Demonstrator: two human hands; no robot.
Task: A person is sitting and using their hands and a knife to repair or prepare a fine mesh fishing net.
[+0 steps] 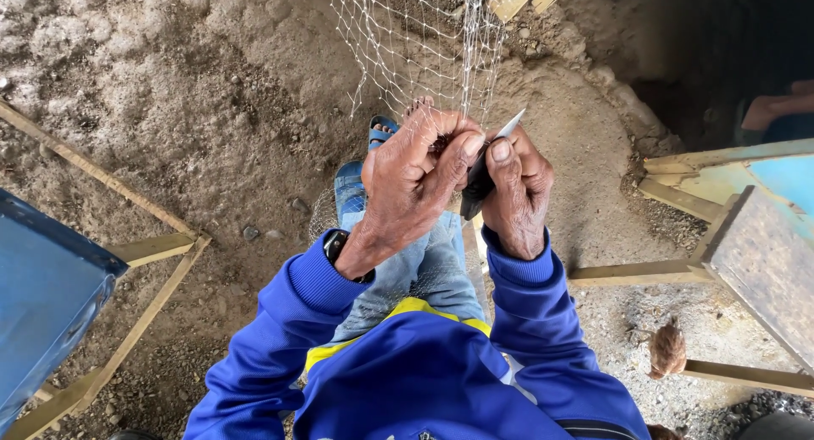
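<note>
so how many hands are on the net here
2: the left hand pinches the net strands, and the right hand beside it holds a netting needle against the mesh.

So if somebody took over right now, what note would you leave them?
Left hand: pinching strands of the white net, which runs up and away over the dirt ground.
Right hand: grip closed on a flat netting needle, pale tip pointing up, dark part in the palm.
Both hands meet above the lap, by the sandalled foot.
Done: cannot tell how much mesh is worked.
Left: likely more mesh by the hands.
</note>
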